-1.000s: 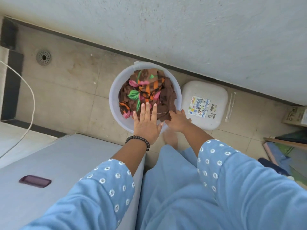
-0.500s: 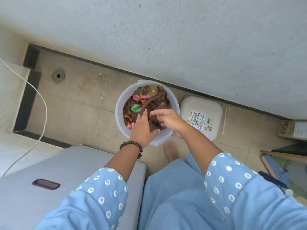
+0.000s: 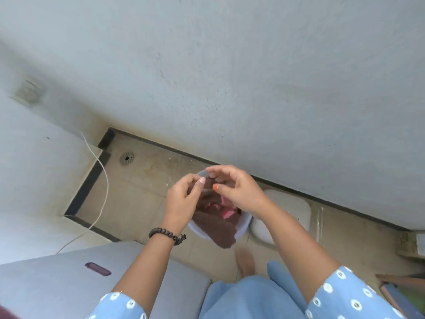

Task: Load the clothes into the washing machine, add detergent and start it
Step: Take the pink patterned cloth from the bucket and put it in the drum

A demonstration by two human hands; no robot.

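Note:
A brown cloth with pink patches (image 3: 218, 223) hangs from both my hands above the white bucket (image 3: 242, 227) on the floor. My left hand (image 3: 181, 201) pinches its top edge between thumb and fingers. My right hand (image 3: 236, 188) pinches the same edge just to the right. The cloth and my hands hide most of the bucket. The grey washing machine lid (image 3: 53, 288) with a dark recessed handle (image 3: 97, 268) lies at the lower left, closed.
A white square tub (image 3: 294, 210) stands right of the bucket by the wall. A floor drain (image 3: 126, 158) and a white cable (image 3: 101, 194) lie to the left. A cardboard box (image 3: 414, 244) and stacked items sit at the right edge. My bare foot (image 3: 246, 260) is below the bucket.
Both hands have risen from the bucket, lifting the brown cloth out with them. The view has tilted up toward the wall.

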